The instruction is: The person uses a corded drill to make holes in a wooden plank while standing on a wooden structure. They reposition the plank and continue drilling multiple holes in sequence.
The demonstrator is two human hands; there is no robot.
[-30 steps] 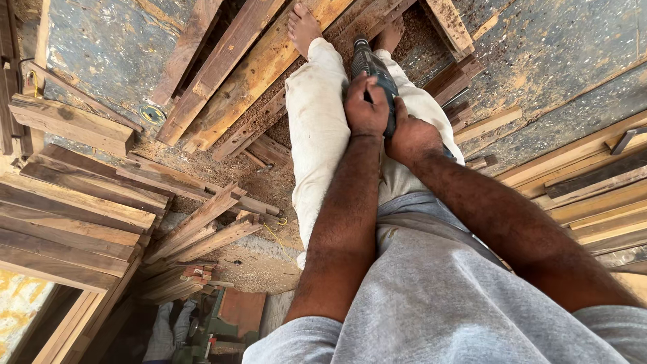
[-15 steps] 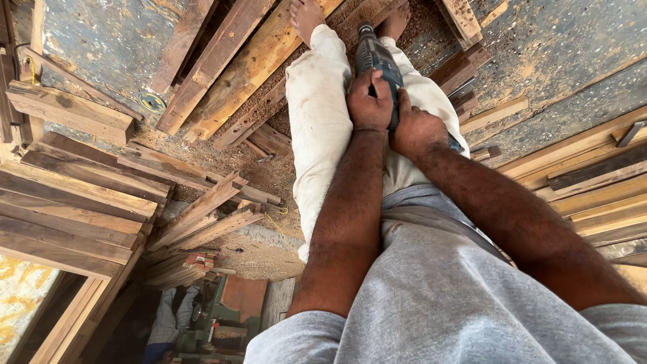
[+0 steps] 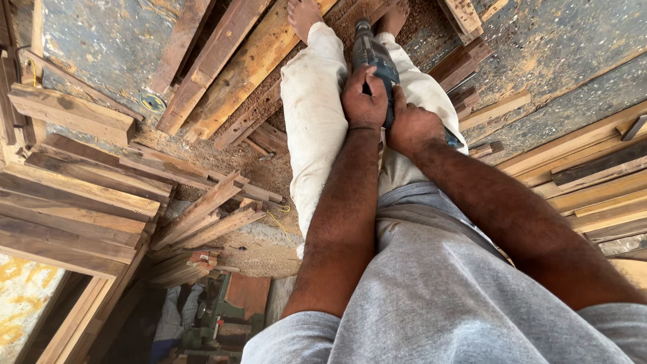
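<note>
A dark grey-blue power drill (image 3: 373, 57) is grasped by both hands between the legs in pale trousers, at twelve o'clock from the body. The left hand (image 3: 364, 100) is clenched around its handle; the right hand (image 3: 412, 127) is pressed at its four o'clock side, fingers wrapped on it. Long brown wooden planks (image 3: 232, 64) are lying at ten o'clock.

Drill (image 3: 373, 57) between both feet, over a plank (image 3: 236, 74) on the floor (image 3: 566, 61); wood stacks (image 3: 74, 195) left, boards (image 3: 593, 182) right
</note>
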